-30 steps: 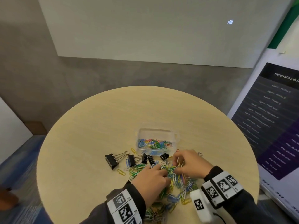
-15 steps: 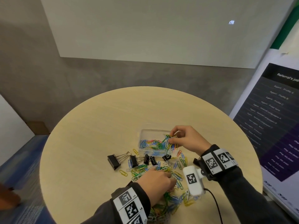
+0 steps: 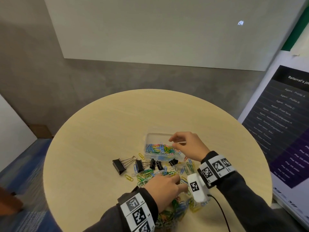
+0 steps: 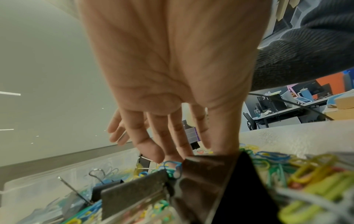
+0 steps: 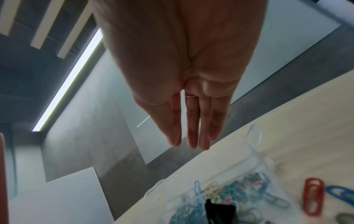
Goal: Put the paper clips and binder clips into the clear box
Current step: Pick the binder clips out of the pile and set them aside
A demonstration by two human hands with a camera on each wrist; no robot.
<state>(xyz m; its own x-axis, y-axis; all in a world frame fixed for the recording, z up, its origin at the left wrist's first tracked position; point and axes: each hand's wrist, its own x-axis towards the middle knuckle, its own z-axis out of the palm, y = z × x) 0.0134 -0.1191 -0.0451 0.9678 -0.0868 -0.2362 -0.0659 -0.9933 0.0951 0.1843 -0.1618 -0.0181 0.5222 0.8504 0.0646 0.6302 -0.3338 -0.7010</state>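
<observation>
The clear box sits mid-table with coloured paper clips inside. My right hand hovers over its right half, fingers straight and empty above the box wall. A loose pile of paper clips lies nearer me. My left hand rests on that pile, with its straight fingers touching the clips. Several black binder clips sit between pile and box, the largest at the left and a small one against the box front. One binder clip fills the left wrist foreground.
The round wooden table has bare surface behind and left of the box. A printed poster board stands past the right edge. Single clips lie apart: a yellow one and a red one.
My right hand lifted a bunch of paper clips from the pile, carried it over the box and let go; it now hangs empty there. The left hand stayed on the pile.
</observation>
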